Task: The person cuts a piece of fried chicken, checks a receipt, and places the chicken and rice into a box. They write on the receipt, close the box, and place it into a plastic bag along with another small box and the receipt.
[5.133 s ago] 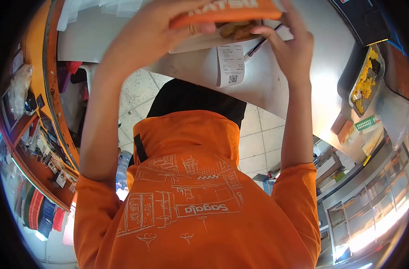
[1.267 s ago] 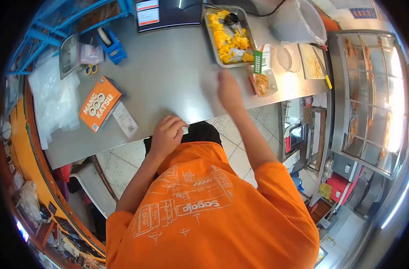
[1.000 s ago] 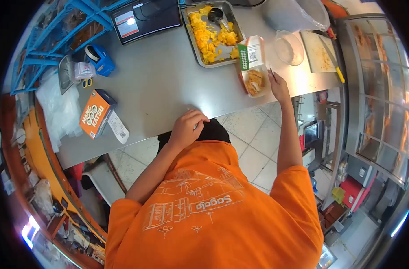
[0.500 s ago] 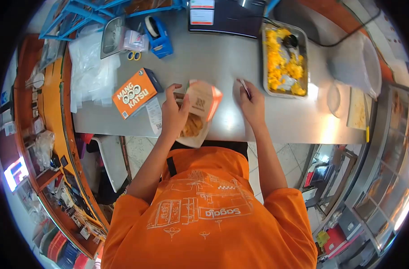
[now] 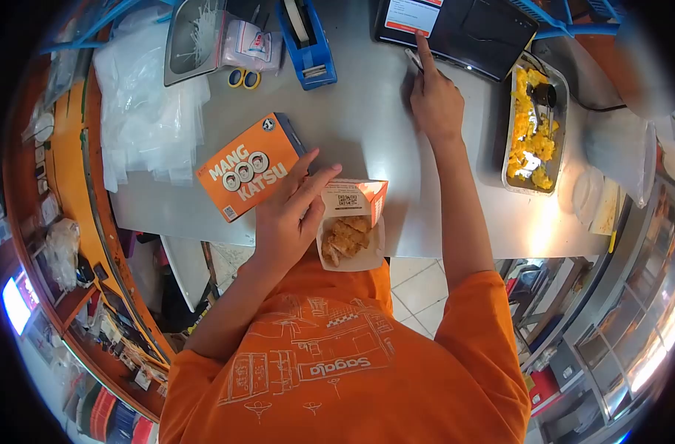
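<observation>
My left hand (image 5: pixel 291 211) is beside an opened paper food box (image 5: pixel 374 255) at the counter's front edge, its fingers apart and nothing gripped. Fried, breaded pieces (image 5: pixel 346 240) lie inside the box, and its raised lid shows a printed code. My right hand (image 5: pixel 436 100) reaches forward with the index finger on the lit part of a tablet screen (image 5: pixel 413 16). A thin pen-like item (image 5: pixel 413 61) is held in the same hand, under the pointing finger. Left of the food box sits a closed orange box (image 5: pixel 241 174) lettered MANG KATSU.
Clear plastic bags (image 5: pixel 148 103) lie at the left. Behind are a metal container (image 5: pixel 191 44), yellow-ringed scissors (image 5: pixel 244 78) and a blue tape dispenser (image 5: pixel 315 55). A tray of yellow food (image 5: pixel 531 133) with a dark scoop stands at the right.
My right hand has moved forward onto the tablet. My left hand has come off the food box, which now stands level and open. The view has shifted.
</observation>
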Available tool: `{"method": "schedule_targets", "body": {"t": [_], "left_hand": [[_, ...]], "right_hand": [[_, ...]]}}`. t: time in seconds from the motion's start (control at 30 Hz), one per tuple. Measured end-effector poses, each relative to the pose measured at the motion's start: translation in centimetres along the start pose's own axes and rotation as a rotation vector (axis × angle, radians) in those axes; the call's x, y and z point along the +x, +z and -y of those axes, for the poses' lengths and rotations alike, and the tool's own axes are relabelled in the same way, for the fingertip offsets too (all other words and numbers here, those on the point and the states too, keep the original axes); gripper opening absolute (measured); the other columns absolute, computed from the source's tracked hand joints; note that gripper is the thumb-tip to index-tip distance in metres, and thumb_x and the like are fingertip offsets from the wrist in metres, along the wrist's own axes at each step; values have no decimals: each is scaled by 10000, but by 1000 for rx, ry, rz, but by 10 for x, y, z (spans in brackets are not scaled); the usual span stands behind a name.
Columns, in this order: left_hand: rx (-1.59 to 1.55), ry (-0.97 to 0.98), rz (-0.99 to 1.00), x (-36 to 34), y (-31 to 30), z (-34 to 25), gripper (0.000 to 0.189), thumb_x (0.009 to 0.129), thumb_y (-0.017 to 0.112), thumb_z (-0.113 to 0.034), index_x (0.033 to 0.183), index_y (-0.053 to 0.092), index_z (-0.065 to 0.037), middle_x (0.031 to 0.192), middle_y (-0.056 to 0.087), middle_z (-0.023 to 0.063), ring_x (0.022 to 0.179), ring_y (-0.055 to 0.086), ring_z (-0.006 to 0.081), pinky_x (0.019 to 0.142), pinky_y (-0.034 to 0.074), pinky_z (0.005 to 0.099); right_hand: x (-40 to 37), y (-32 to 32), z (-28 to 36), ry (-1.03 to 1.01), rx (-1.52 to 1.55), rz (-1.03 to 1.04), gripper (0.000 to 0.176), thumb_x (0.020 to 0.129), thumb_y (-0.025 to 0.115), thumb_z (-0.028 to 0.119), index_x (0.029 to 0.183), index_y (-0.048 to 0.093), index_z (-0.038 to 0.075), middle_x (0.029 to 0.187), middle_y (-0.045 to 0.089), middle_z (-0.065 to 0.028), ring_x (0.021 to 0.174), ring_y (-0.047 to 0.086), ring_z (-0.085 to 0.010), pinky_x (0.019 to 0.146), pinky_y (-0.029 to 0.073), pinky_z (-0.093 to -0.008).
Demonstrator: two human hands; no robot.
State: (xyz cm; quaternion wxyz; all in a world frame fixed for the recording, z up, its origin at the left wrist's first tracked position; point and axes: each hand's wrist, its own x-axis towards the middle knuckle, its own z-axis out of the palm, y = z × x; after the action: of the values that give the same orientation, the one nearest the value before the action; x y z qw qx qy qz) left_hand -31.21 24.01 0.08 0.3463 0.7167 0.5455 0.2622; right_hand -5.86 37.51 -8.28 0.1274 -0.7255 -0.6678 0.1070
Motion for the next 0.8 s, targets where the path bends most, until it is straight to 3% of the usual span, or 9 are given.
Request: {"method": "schedule_targets", "body": {"t": [0.17, 0.27, 0.33, 0.47, 0.53, 0.57, 0.63, 0.73, 0.8], "left_hand": [[17, 71, -10, 4, -7, 3, 529, 776, 604, 125, 1231, 705, -125, 1420, 558, 168, 820, 695, 179, 694, 542, 262], [38, 123, 7, 7, -8, 7, 558, 768, 608, 133, 1252, 697, -130, 1406, 569, 160, 784, 670, 163, 685, 535, 256], [50, 158, 14, 9, -9, 7, 559, 772, 609, 135, 1258, 693, -126, 1394, 577, 158, 768, 656, 155, 681, 533, 257], [62, 178, 55, 29, -3, -2, 542, 798, 607, 115, 1272, 685, -137, 1344, 606, 126, 761, 638, 147, 667, 526, 271], [66, 169, 62, 43, 3, -6, 534, 808, 606, 107, 1274, 684, -143, 1332, 613, 114, 750, 634, 147, 660, 524, 276], [40, 199, 44, 52, 6, -7, 522, 814, 609, 97, 1269, 688, -147, 1334, 613, 107, 732, 631, 148, 653, 519, 276], [9, 234, 24, 68, 11, -11, 509, 820, 612, 87, 1264, 691, -151, 1335, 614, 100, 714, 628, 148, 646, 515, 277], [-26, 246, 44, 70, 14, -22, 505, 810, 634, 87, 1250, 700, -151, 1361, 602, 101, 719, 644, 150, 650, 519, 273], [63, 305, -40, 66, 17, -21, 511, 799, 648, 56, 1256, 683, -170, 1361, 581, 90, 814, 706, 199, 714, 588, 318]], "right_hand": [[3, -8, 3, 84, -21, 76, 736, 883, 516, 103, 1553, 294, 312, 871, 714, -127, 729, 685, -350, 681, 550, -474], [-21, -23, -2, 37, 93, -41, 662, 903, 511, 100, 1525, 357, 268, 922, 699, -148, 729, 682, -361, 686, 548, -483], [-48, -29, -10, 133, 131, -8, 585, 919, 524, 119, 1488, 416, 202, 1056, 651, -191, 847, 676, -376, 732, 545, -478], [-92, -19, -33, 103, 112, -42, 540, 928, 550, 133, 1460, 456, 149, 1170, 580, -209, 958, 650, -369, 783, 537, -455], [-104, -30, -25, -87, -7, -306, 524, 924, 561, 105, 1442, 485, 129, 1214, 558, -201, 1016, 620, -354, 844, 526, -441], [-111, -40, -16, -88, -12, -315, 524, 924, 561, 105, 1442, 485, 129, 1214, 558, -201, 1016, 620, -354, 844, 526, -441], [-122, -68, 21, -54, 788, -184, 495, 920, 577, 64, 1405, 543, 153, 1233, 558, -168, 949, 640, -317, 808, 545, -415], [-129, -76, 48, -64, 574, -99, 526, 882, 588, -2, 1364, 594, 208, 1245, 563, -140, 912, 658, -292, 756, 570, -372], [-129, -76, 40, -113, 504, -141, 553, 855, 601, -22, 1347, 610, 230, 1242, 567, -129, 899, 665, -274, 729, 577, -352]]}}
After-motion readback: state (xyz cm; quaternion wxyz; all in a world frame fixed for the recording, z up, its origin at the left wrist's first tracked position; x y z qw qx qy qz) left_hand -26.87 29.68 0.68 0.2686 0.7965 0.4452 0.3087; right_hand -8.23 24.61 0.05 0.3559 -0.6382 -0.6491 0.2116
